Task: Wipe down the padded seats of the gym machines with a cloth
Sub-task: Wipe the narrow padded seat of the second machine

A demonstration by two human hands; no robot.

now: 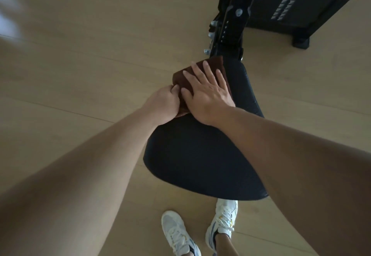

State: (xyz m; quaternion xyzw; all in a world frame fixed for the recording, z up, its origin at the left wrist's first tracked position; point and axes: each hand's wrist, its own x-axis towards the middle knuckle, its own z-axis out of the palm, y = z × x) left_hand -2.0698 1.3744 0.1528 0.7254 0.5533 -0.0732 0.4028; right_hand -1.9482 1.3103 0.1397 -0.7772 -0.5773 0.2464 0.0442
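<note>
A black padded seat point(200, 159) fills the middle of the view, narrowing toward its far end. On that narrow far part lies a folded brown cloth point(208, 65). My right hand point(206, 93) rests flat on the cloth with its fingers spread. My left hand point(162, 103) is closed on the cloth's near left edge, pinching it at the side of the seat. Both forearms reach in from the bottom of the frame.
The seat's black metal post and frame point(228, 27) with bolts and adjustment holes stand beyond it; a black machine base point(301, 13) lies at the upper right. Light wood floor point(80, 65) surrounds everything. My white sneakers point(200, 227) stand under the seat's near edge.
</note>
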